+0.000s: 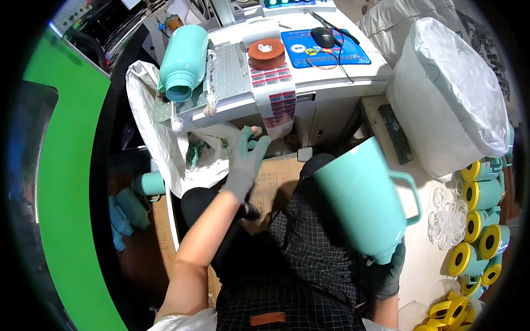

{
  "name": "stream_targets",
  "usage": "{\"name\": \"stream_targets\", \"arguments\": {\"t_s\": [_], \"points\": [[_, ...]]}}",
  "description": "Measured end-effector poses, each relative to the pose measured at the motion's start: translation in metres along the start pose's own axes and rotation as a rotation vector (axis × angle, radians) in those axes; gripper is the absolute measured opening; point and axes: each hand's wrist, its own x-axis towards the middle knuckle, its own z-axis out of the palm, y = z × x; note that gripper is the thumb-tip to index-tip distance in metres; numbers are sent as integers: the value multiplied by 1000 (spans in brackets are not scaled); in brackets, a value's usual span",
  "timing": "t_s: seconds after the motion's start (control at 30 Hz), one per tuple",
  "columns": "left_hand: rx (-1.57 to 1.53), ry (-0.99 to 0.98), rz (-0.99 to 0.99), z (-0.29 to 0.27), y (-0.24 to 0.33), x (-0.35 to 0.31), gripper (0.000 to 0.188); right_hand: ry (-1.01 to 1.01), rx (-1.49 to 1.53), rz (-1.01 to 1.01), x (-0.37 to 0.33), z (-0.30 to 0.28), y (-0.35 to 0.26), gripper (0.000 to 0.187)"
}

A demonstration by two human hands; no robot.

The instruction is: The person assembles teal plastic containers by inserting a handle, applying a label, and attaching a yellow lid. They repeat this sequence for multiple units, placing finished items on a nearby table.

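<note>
My right hand (386,275), in a grey glove, grips a turquoise plastic jug body (361,198) at its narrow neck end. The jug tilts with its wide end up and its handle to the right, over my right thigh; its inside is not visible. My left hand (247,157), in a grey-green glove with one bare fingertip, is raised in front of the bench with fingers loosely bent and apart, holding nothing I can see. Close above it hangs a strip of red-and-white printed labels (281,102). A second turquoise jug body (185,58) lies on a perforated metal plate (229,69).
A brown tape roll (266,53) and a mouse (323,37) on a blue pad sit on the bench. White bags stand left (157,132) and right (447,99). White rings (446,220) and turquoise jugs with yellow rims (480,193) lie at right. A green machine panel (66,182) borders the left.
</note>
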Motion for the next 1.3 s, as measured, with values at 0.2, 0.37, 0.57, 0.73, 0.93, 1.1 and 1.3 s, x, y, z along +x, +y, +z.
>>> {"name": "stream_targets", "arguments": {"t_s": [0.2,0.37,0.57,0.73,0.93,1.1,1.3], "points": [[264,-46,-179,30,-94,102,50,13,-685,-358,12,-2,15,107],[-6,9,-9,39,-49,13,45,64,-751,-449,0,-3,36,109],[241,120,288,10,-17,2,33,-68,-755,-514,-8,-3,44,114],[181,169,437,12,-13,3,25,-97,-670,-494,-18,14,49,114],[-120,236,318,21,-16,-45,17,-73,-726,-505,-30,20,62,113],[-619,-251,-416,32,63,-106,3,-122,-688,-540,-31,20,70,110],[-597,-462,-432,36,75,-112,7,-133,-837,-578,-33,20,69,110]]}}
